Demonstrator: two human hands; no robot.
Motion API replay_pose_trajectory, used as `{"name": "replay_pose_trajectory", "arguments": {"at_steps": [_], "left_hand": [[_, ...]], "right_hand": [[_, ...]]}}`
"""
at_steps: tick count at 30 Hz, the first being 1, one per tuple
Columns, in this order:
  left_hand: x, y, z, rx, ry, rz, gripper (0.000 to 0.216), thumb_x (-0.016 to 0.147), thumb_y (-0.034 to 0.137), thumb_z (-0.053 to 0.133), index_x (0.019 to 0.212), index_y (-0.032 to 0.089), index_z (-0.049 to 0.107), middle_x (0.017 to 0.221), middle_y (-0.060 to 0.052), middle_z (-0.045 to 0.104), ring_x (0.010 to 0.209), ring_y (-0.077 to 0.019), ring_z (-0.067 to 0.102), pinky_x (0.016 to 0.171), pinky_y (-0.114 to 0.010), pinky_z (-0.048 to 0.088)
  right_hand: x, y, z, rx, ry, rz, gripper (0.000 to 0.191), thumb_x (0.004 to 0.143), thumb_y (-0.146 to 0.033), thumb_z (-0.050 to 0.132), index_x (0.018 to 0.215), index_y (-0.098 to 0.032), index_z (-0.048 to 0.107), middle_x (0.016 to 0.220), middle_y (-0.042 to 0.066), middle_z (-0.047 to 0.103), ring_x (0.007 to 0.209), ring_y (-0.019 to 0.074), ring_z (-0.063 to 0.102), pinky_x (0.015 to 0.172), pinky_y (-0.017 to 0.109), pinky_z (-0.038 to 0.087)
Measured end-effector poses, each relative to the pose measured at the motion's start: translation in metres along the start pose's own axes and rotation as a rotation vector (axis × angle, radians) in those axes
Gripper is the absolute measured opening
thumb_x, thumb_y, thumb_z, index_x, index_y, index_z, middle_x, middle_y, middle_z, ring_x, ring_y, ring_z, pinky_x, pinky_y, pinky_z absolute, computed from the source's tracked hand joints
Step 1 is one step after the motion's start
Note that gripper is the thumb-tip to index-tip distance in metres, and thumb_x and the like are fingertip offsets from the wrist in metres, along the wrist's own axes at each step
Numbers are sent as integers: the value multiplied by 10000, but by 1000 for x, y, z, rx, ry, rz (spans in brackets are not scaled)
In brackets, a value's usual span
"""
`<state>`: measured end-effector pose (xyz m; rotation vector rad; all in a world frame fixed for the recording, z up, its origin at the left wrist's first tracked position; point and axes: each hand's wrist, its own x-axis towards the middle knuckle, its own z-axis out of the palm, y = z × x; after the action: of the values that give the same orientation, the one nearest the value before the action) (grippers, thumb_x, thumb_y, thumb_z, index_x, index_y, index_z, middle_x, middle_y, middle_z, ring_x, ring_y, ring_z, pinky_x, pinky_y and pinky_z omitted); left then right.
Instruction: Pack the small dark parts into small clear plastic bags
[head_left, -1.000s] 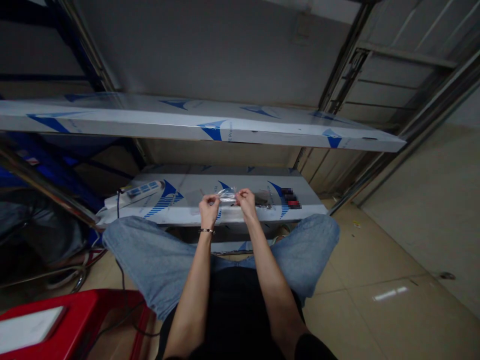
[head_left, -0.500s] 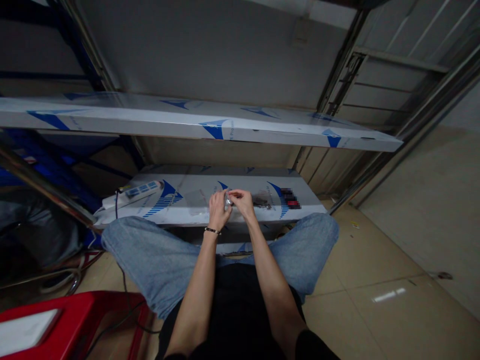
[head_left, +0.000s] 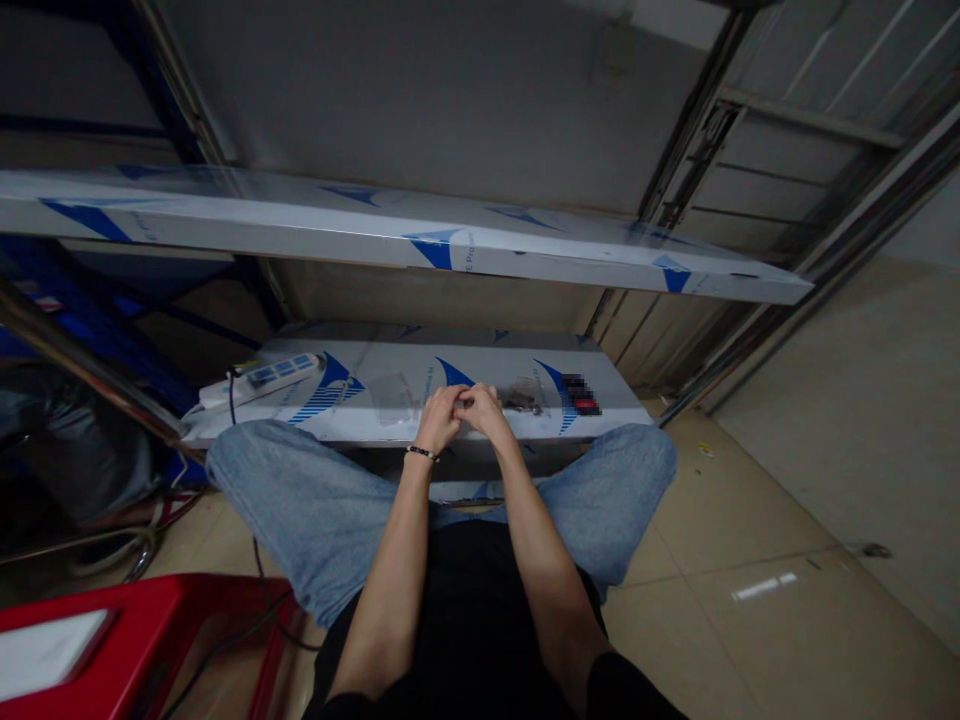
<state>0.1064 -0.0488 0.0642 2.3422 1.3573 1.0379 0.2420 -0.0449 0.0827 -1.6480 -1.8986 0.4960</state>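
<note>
Fingers (head_left: pixel 454 402) of two hands, left hand (head_left: pixel 441 420) and right hand (head_left: pixel 484 413), curl together, whatever they pinch hidden, above one lower shelf (head_left: pixel 615 405) carrying one power strip (head_left: pixel 259 378) and two clear bags (head_left: pixel 394 395).

Storeroom or workshop: film-wrapped steel shelves (head_left: pixel 480 255), bare wall, tiled floor (head_left: pixel 750 540).

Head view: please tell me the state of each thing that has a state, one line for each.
left hand: closed, fingers meeting the right hand.
right hand: closed against the left; what they pinch is hidden.
clear bag: lying flat on the lower shelf.
power strip: lying on the shelf, cord attached.
</note>
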Motion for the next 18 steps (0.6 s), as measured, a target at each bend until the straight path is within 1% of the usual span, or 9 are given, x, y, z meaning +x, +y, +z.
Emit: {"name": "replay_pose_trajectory", "arguments": {"at_steps": [3,5,8,10,12,14,15,16,18], "left_hand": [[-2,-6,8,20,-52,-45,393,735,68,517,1085,203,632,1047,-108,700,1025,-303,613,876,-389,479],[-3,-7,11,20,-77,-66,336,740,70,525,1033,201,623,975,-101,699,976,-294,631,834,-367,481],[-3,-10,10,-5,-53,-79,261,816,130,547,1058,202,616,958,-98,703,943,-277,658,805,-334,476],[-4,-13,6,-6,-16,-111,194,875,195,549,1051,204,627,939,-97,709,909,-263,672,794,-318,473],[-4,-19,1,8,18,-160,179,896,225,549,1042,202,650,936,-100,719,893,-253,679,798,-310,472],[-4,-25,-2,5,41,-185,226,892,217,547,1077,191,675,1004,-113,733,934,-251,683,834,-311,476],[-4,-28,-3,-3,55,-190,260,892,212,538,1104,183,685,1058,-122,737,972,-253,683,861,-315,477],[-4,-31,-4,-12,63,-191,289,893,209,526,1124,177,696,1107,-128,737,1011,-255,681,887,-319,475],[-4,-35,-3,-28,69,-203,319,887,208,517,1129,168,722,1160,-130,737,1059,-261,679,921,-322,471]], "right_hand": [[-4,5,-2,-63,-48,53,218,740,-289,822,956,-301,799,1275,41,632,1225,310,485,1025,496,391],[-3,10,-4,-19,-75,13,178,709,-259,850,876,-295,801,1295,31,633,1255,303,486,1058,507,373],[5,21,-8,272,-90,-168,130,716,-252,840,841,-249,803,1210,57,692,1213,255,569,1057,422,409],[15,33,-13,548,3,-230,165,795,-312,767,926,-217,801,1154,81,728,1141,228,632,995,359,464],[25,47,-14,717,194,-128,251,862,-346,665,1005,-177,784,1095,102,755,1048,220,679,907,323,509],[33,63,-9,678,374,88,273,876,-299,595,1008,-141,774,1031,115,770,956,214,704,838,295,527],[34,70,-3,612,427,192,260,862,-259,583,983,-131,773,1001,118,774,921,212,709,816,285,529],[34,77,5,542,446,272,240,841,-223,584,954,-131,774,973,116,776,896,210,711,804,278,528],[31,87,25,449,421,343,187,803,-176,620,899,-146,778,905,105,774,857,213,709,796,277,521]]}}
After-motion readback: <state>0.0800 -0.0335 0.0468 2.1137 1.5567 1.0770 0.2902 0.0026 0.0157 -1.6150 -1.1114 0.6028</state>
